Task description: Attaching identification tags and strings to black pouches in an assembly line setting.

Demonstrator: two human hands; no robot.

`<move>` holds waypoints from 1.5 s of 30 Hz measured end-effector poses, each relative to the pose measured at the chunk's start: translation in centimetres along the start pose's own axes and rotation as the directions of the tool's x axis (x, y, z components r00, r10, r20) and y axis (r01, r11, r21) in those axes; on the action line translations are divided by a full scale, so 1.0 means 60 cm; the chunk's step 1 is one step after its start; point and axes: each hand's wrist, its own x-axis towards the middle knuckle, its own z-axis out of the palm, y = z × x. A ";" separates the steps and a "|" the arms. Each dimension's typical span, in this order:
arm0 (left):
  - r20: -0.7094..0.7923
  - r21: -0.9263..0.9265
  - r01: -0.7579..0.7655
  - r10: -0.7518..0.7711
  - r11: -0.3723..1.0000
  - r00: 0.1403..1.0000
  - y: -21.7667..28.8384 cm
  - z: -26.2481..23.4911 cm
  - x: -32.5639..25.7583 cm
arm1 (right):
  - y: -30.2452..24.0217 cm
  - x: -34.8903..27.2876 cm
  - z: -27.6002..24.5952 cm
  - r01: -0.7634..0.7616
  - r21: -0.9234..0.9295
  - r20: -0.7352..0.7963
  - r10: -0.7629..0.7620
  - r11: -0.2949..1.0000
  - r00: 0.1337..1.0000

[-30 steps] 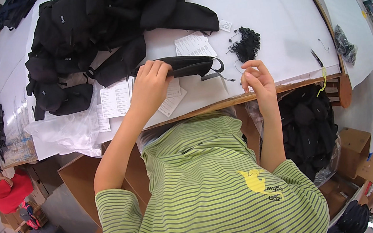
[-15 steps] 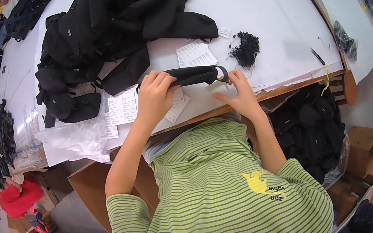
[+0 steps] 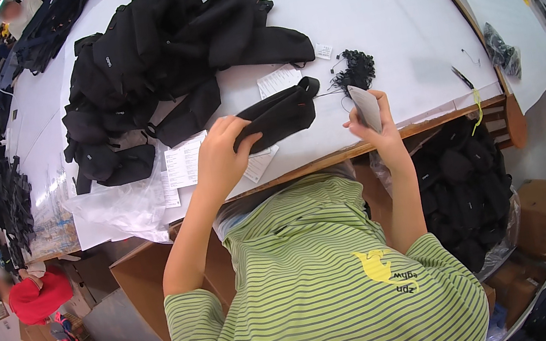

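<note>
My left hand (image 3: 222, 151) grips one end of a small black fabric pouch (image 3: 281, 113) held just above the white table (image 3: 391, 18). My right hand (image 3: 373, 120) pinches a grey card tag (image 3: 366, 106), and a thin black string runs from it toward the pouch's loop. A clump of black strings (image 3: 355, 71) lies on the table just beyond the tag. White paper tags (image 3: 277, 79) lie under and beside the pouch.
A big heap of black bags (image 3: 164, 53) fills the table's far left. Printed sheets (image 3: 184, 161) and a clear plastic bag (image 3: 119, 204) lie near the front edge. Black goods in a bag (image 3: 463, 191) and cardboard boxes (image 3: 541, 215) stand at right. A person in red (image 3: 34, 294) is at left.
My left hand has tilted the pouch's right end upward. My right hand has drawn away from the pouch's loop to the right, now holding the grey tag up.
</note>
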 end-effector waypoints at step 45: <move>0.334 -0.215 -0.095 0.165 0.972 0.928 0.043 0.024 -0.024 | -0.027 0.018 0.073 0.223 -0.863 0.409 0.369 0.453 0.834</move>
